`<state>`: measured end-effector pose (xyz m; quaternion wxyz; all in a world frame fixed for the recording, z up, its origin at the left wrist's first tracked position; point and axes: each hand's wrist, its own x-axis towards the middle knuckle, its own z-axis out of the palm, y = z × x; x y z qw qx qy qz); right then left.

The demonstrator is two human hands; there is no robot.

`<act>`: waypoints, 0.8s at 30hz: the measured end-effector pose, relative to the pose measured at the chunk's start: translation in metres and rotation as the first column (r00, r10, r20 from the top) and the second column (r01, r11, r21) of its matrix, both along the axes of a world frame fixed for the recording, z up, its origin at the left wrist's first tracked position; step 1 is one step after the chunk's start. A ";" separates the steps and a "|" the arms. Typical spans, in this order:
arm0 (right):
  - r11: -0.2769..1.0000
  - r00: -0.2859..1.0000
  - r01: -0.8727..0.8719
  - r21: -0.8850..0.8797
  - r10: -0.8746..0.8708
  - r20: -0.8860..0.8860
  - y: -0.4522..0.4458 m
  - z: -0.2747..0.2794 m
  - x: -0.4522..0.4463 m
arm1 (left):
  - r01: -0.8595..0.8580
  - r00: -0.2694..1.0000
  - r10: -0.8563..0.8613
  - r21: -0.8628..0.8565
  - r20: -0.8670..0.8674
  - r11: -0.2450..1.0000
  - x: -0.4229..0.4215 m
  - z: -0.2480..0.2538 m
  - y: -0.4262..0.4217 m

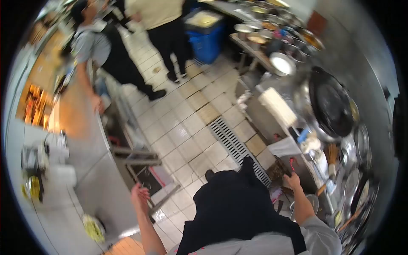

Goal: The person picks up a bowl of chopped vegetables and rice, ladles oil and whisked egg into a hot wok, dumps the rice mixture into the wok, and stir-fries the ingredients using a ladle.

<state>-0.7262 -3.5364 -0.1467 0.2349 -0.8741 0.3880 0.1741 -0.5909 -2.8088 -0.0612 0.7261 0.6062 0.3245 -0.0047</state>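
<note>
My left hand (140, 198) hangs with loosely curled fingers apart and nothing in it, close to the edge of the steel counter (91, 182). On my other side, my right hand (292, 181) is lowered beside the cooking station, its fingers closed. A small dark piece shows at the fingertips, too blurred to name. Just past that hand is a red item (292, 161) by the station's side. Nearby on the station lie a bamboo brush (332, 157) and a pale cloth (312, 143).
A large dark wok (333, 102) stands at the right, with several bowls beyond it. A blue bin (205, 40) is at the back. Two people stand ahead, one in a dark apron (117, 57). A drain grate (233, 144) crosses the tiled floor. A cabbage-like bowl (93, 228) sits left.
</note>
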 end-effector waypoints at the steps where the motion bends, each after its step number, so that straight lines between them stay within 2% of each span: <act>1: 0.996 0.999 0.007 -0.091 -0.004 0.035 -0.014 -0.026 -0.005 | 0.146 0.987 -0.140 0.078 -0.078 0.986 0.004 -0.008 -0.033; 2: 0.996 0.998 0.059 -0.061 -0.059 -0.001 -0.025 -0.033 -0.002 | 0.370 0.929 -0.359 0.207 -0.088 0.906 -0.001 -0.006 -0.069; 3: 0.994 0.994 0.104 -0.028 -0.105 -0.037 -0.030 -0.035 0.003 | 0.522 0.836 -0.469 0.149 -0.286 0.840 -0.006 -0.022 -0.088; 4: 0.992 0.992 0.124 -0.037 -0.125 -0.031 -0.039 -0.050 0.000 | 0.756 0.588 -0.696 0.586 -0.412 0.291 -0.019 -0.041 -0.100; 5: 0.990 0.990 0.137 -0.044 -0.138 -0.027 -0.048 -0.068 0.001 | 0.853 0.355 -0.693 0.520 -0.628 -0.034 -0.026 -0.046 -0.118; 7: 0.986 0.985 0.162 -0.035 -0.164 -0.052 -0.061 -0.078 0.008 | 0.904 0.139 -0.641 0.360 -0.755 -0.228 -0.053 -0.089 -0.134; 9: 0.983 0.977 0.183 -0.002 -0.182 -0.114 -0.063 -0.068 0.023 | 0.992 0.113 -0.705 0.122 -0.700 0.038 -0.064 -0.127 -0.136; 13: 0.975 0.959 0.205 0.089 -0.182 -0.218 -0.082 -0.089 0.038 | 0.965 0.238 -0.720 0.244 -0.652 0.098 -0.055 -0.170 -0.133; 15: 0.971 0.961 0.225 0.075 -0.209 -0.179 -0.087 -0.097 0.035 | 0.945 0.309 -0.714 0.285 -0.628 0.158 -0.059 -0.170 -0.133; 16: 0.973 0.965 0.221 0.071 -0.207 -0.159 -0.089 -0.104 0.036 | 0.945 0.315 -0.653 0.295 -0.689 0.145 -0.044 -0.135 -0.158; 18: 0.954 0.969 0.227 0.195 -0.201 -0.146 -0.100 -0.126 0.031 | 0.946 0.317 -0.518 0.300 -0.795 0.120 -0.003 -0.034 -0.233; 19: 0.939 0.969 0.234 0.251 -0.203 -0.144 -0.109 -0.139 0.027 | 0.933 0.359 -0.514 0.315 -0.779 0.174 -0.002 -0.056 -0.220; 21: 0.918 0.982 0.135 0.373 -0.075 -0.172 -0.130 -0.163 0.019 | 0.899 0.438 -0.506 0.342 -0.743 0.275 0.004 -0.090 -0.202; 22: 0.936 0.994 0.076 0.343 -0.045 -0.096 -0.130 -0.163 0.013 | 0.904 0.427 -0.515 0.333 -0.743 0.269 0.006 -0.085 -0.212; 23: 0.961 0.991 0.044 0.272 -0.008 -0.132 -0.131 -0.162 0.009 | 0.909 0.416 -0.524 0.323 -0.743 0.263 0.010 -0.082 -0.224; 24: 0.959 0.990 0.019 0.283 0.021 -0.138 -0.134 -0.172 0.004 | 0.914 0.404 -0.533 0.314 -0.743 0.256 0.015 -0.075 -0.239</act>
